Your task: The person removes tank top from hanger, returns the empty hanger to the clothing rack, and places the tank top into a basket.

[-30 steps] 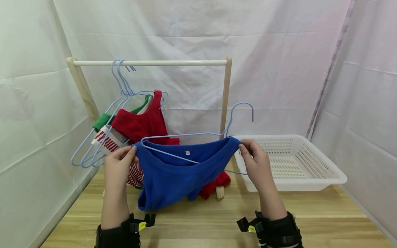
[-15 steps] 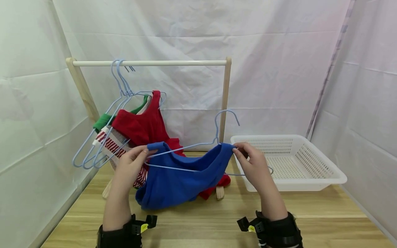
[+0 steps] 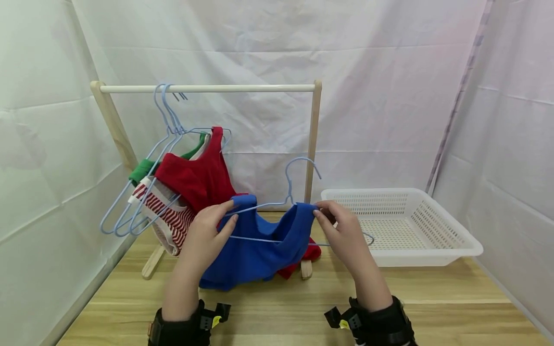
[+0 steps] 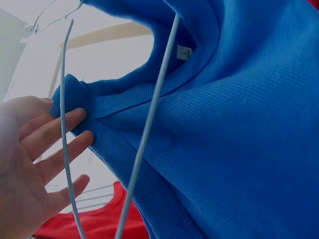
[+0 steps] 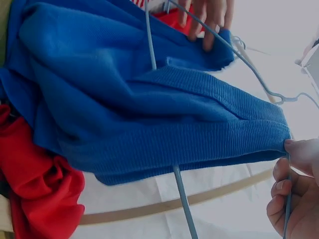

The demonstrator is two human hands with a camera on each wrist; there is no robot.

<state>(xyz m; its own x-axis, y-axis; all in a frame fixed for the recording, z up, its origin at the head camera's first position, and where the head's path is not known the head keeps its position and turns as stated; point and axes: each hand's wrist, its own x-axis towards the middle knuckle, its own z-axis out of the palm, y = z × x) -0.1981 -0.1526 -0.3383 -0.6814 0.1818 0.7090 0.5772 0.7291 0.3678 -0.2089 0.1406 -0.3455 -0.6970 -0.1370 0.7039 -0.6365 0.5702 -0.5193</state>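
A blue tank top (image 3: pixel 259 262) hangs spread between both hands, a small white label inside its neckline. A light blue wire hanger (image 3: pixel 289 185) runs through the right shoulder strap, its hook pointing up. In the left wrist view the hanger's wire (image 4: pixel 149 119) crosses in front of the left strap and fingers. My left hand (image 3: pixel 209 235) pinches the left strap between thumb and fingers, the other fingers spread. With thumb and curled fingers, my right hand (image 3: pixel 339 228) pinches the right strap at the hanger's shoulder; the wire passes by those fingers in the right wrist view.
Behind stands a wooden rack with a white rail (image 3: pixel 242 88). Several hangers on it carry a red top (image 3: pixel 199 180), a striped garment (image 3: pixel 175 223) and a green one (image 3: pixel 143 169). A white perforated basket (image 3: pixel 428 257) stands to the right on the wooden table (image 3: pixel 277 312).
My left hand has moved right and inward with the left strap, bunching the top. The hanger's hook has shifted left and lower. The right hand has moved slightly left, still pinching its strap.
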